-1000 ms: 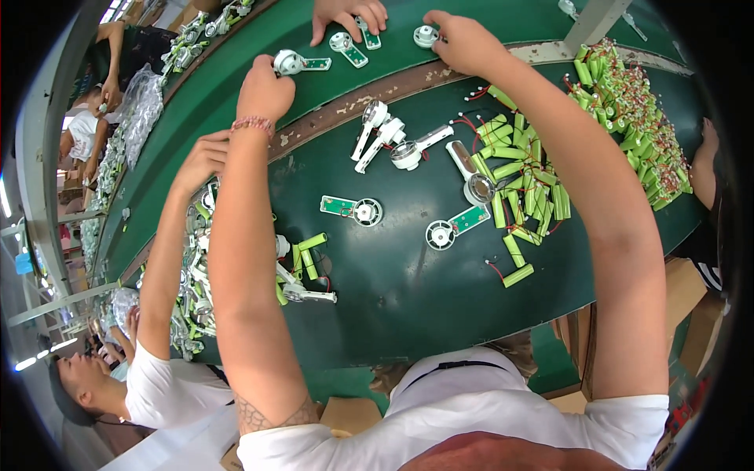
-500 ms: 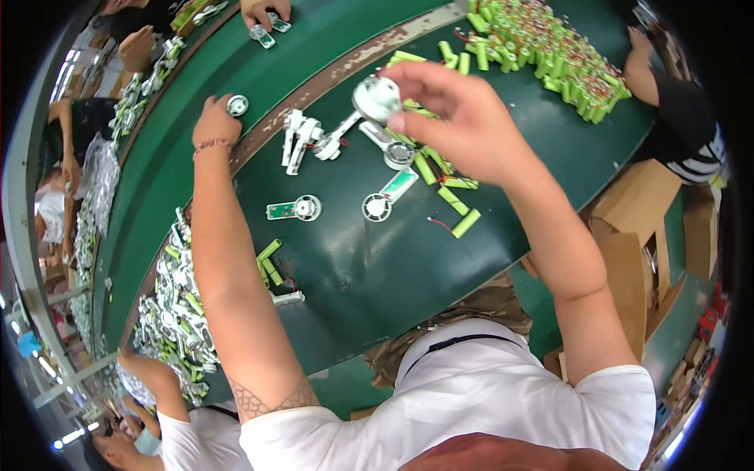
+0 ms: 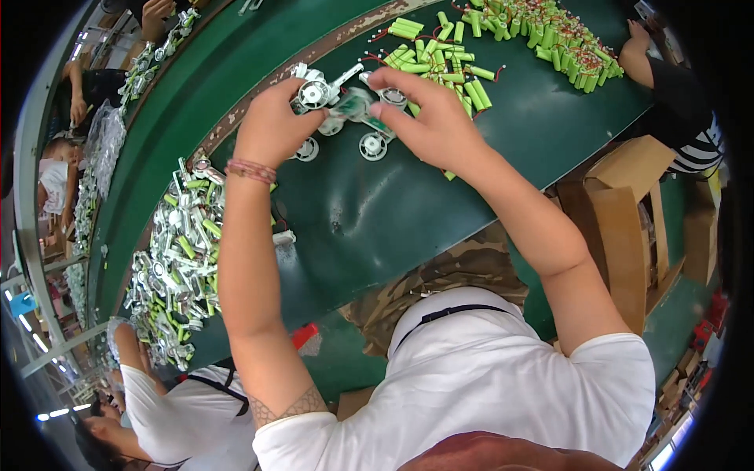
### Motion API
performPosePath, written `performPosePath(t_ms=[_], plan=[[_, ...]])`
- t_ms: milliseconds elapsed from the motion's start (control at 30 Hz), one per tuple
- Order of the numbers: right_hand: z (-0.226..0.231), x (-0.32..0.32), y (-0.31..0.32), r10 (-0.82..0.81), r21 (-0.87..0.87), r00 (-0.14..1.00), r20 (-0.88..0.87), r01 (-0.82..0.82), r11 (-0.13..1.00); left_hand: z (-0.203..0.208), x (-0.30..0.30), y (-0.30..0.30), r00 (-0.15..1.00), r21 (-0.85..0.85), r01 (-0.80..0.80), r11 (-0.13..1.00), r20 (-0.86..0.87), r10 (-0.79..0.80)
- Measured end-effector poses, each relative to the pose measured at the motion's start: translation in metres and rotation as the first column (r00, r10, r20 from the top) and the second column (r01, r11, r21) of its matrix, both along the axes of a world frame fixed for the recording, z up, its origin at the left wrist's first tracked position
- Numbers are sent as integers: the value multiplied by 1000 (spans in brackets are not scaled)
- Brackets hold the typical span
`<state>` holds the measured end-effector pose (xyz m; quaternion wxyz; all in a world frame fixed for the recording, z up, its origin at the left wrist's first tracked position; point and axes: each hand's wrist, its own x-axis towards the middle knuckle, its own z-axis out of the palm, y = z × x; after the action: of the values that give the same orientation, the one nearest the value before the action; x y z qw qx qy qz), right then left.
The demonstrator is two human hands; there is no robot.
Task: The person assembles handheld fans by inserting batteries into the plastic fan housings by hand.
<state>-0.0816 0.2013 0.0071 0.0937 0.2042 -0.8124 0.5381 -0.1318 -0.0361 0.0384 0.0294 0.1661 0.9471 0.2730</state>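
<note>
My left hand (image 3: 275, 125) curls at the edge of a white round fan housing (image 3: 314, 94), its thumb and fingers closed about it. Just right of that, a white-and-green fan part (image 3: 353, 108) is smeared by motion between my hands. My right hand (image 3: 432, 118) has thumb and forefinger apart, with a white fan part (image 3: 393, 97) showing in the gap. Whether its fingertips touch the blurred part is hard to see. Close below lies a white fan piece with a round spoked end (image 3: 373, 147). Another spoked round piece (image 3: 305, 149) shows partly under my left hand.
Green battery cells with red wires (image 3: 432, 59) lie beyond my right hand, with a larger heap (image 3: 550, 39) at far right. A pile of white fan parts (image 3: 177, 251) sits left. A worn rail (image 3: 345, 35) borders the green belt (image 3: 259, 39). Cardboard boxes (image 3: 616, 228) and co-workers are nearby.
My left hand came back from the belt to the parts on the table. My right hand lowered, and the white round unit it held up is no longer raised there. The view shifted too.
</note>
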Motion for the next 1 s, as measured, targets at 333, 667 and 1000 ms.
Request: performPosePath(t_ms=[333,667,1000], plan=[[-31,70,87,-113,173,982,-153,139,975,-31,111,22,916,904,-400,153,389,98],[-7,62,26,-14,672,935,-354,265,691,-59,120,34,934,918,-356,176,346,88],[-8,83,16,205,-532,849,486,101,841,-49,136,42,949,943,-309,122,314,-27]])
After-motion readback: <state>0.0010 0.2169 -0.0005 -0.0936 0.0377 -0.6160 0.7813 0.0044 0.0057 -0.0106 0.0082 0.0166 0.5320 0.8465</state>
